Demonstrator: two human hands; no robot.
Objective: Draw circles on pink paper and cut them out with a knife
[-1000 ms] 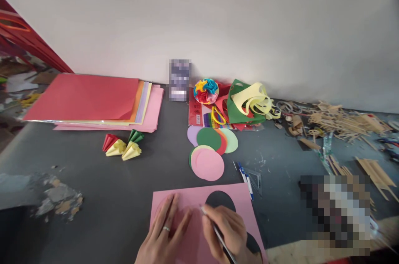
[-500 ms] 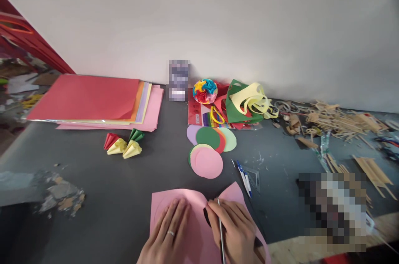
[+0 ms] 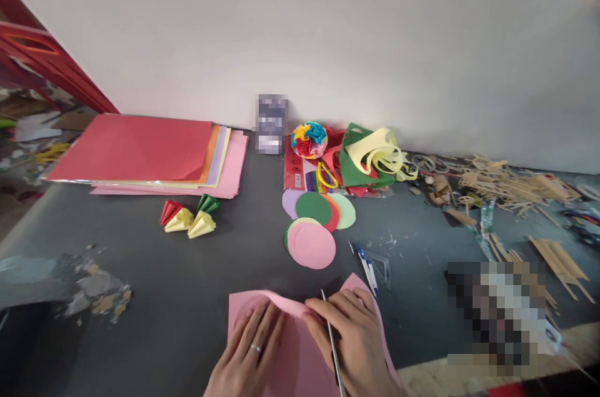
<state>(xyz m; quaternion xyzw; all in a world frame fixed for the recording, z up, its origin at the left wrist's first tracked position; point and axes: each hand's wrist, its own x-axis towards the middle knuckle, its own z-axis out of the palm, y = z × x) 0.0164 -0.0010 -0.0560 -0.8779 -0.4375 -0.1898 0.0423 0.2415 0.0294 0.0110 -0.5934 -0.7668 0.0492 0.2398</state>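
Dark grey tabletop (image 3: 187, 297) bears a pink sheet (image 3: 300, 353) beneath both hands: left hand (image 3: 250, 356) lies flat on it, fingers spread; right hand (image 3: 356, 347) beside grips a pen (image 3: 332, 341), pressing the folded edge.

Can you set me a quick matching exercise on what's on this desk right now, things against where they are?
Things:
1. pink sheet
2. multicoloured paper ball
3. folded paper cones
4. stack of coloured paper

Places:
A. far left of the table, by the wall
B. under both hands, at the near edge
C. just in front of the paper stack
D. at the wall, behind the cut circles

Pairs: 1-B, 2-D, 3-C, 4-A

The left hand presses flat on the sheet; the right hand holds a pen.
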